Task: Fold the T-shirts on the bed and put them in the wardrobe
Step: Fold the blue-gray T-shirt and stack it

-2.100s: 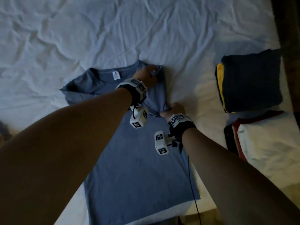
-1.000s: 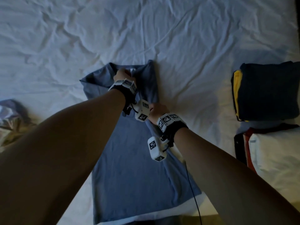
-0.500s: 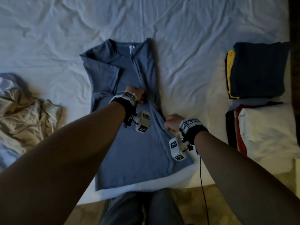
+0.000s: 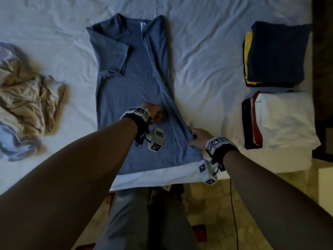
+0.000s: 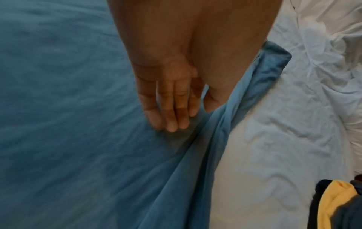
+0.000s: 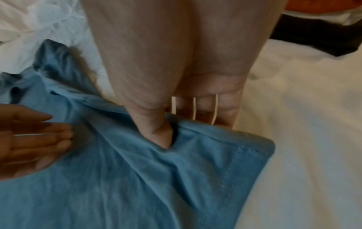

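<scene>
Blue T-shirt (image 4: 126, 98) flat on wrinkled white bed (image 4: 207, 51), soft knit, right side folded inward. Left hand (image 4: 153, 112) presses it, fingers straight. Right hand (image 4: 199, 138) pinches folded edge near stitched hem.

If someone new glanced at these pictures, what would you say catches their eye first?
A blue T-shirt spread flat mid-bed, its right side folded inward, with the left hand pressing straight fingers on it and the right hand pinching the folded edge near the hem. To the right lie two folded stacks, one dark over yellow, one white-topped. A crumpled beige garment sits at the left.
</scene>
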Available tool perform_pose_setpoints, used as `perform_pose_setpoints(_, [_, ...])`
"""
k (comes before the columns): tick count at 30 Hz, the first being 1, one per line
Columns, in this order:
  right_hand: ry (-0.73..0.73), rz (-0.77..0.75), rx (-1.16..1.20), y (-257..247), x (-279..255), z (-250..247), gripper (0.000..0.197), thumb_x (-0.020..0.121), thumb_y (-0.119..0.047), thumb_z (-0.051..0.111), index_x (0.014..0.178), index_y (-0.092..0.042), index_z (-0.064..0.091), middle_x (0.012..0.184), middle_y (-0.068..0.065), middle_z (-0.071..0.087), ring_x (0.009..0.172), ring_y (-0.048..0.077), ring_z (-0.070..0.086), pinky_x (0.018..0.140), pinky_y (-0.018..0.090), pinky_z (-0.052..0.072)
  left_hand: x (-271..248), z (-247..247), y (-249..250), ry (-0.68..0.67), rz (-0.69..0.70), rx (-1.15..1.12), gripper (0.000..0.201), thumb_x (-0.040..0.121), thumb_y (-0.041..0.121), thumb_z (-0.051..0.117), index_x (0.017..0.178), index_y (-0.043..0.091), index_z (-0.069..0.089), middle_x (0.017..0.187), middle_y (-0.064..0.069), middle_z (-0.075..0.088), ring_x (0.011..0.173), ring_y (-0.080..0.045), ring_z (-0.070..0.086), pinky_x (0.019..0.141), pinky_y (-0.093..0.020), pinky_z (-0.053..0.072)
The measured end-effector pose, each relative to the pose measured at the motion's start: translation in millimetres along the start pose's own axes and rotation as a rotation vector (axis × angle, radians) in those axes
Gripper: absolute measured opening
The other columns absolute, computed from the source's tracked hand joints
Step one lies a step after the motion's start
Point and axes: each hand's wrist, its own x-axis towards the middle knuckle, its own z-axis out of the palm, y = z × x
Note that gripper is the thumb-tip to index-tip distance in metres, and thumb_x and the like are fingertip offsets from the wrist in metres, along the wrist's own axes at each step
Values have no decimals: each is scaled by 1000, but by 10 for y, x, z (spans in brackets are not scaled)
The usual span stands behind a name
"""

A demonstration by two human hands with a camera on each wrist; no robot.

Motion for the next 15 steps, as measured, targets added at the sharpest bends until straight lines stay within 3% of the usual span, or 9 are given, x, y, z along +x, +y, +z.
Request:
perform_pose_setpoints(3, [-2, -122, 64, -90, -154, 150, 51, 89, -15, 62, 137, -14, 47, 128, 10, 58, 109, 31, 59, 83, 37, 52, -167, 59, -292, -49, -23, -70, 15, 90, 19, 60, 88, 5, 64, 92, -16, 67, 82, -31, 66, 82, -45, 57])
perform_pose_setpoints(6, [10, -208, 85, -226, -300, 319, 49, 91, -10, 59, 138, -13, 44, 124, 9, 57, 111, 32, 58, 88, 44, 54, -295, 83, -601, -149, -40, -158, 31, 96, 33, 56, 97, 3, 62, 100, -21, 68, 86, -34, 67, 90, -51, 53])
perform_pose_setpoints(8, [24, -248, 52, -355, -358, 437, 44, 89, -11, 61, 132, -10, 48, 124, 14, 60, 112, 33, 59, 88, 45, 53, -385, 100, -765, -156, -33, -195, 43, 95, 46, 54, 95, 4, 62, 93, -21, 70, 88, -37, 68, 91, -54, 52])
perform_pose_setpoints(11, [3, -289, -9, -499, -403, 621, 36, 89, -19, 64, 122, -10, 54, 117, 17, 64, 105, 32, 62, 79, 37, 51, -459, 164, -968, -142, -27, -251, 56, 91, 57, 53, 97, 3, 62, 89, -22, 68, 84, -40, 68, 76, -50, 57])
perform_pose_setpoints(15, [-88, -268, -52, -550, -498, 747, 9, 92, -22, 56, 88, -17, 61, 82, 13, 68, 78, 33, 68, 72, 44, 57, -483, 199, -1219, -110, -12, -165, 63, 82, 57, 64, 110, 1, 64, 106, -21, 69, 99, -41, 65, 94, -55, 49])
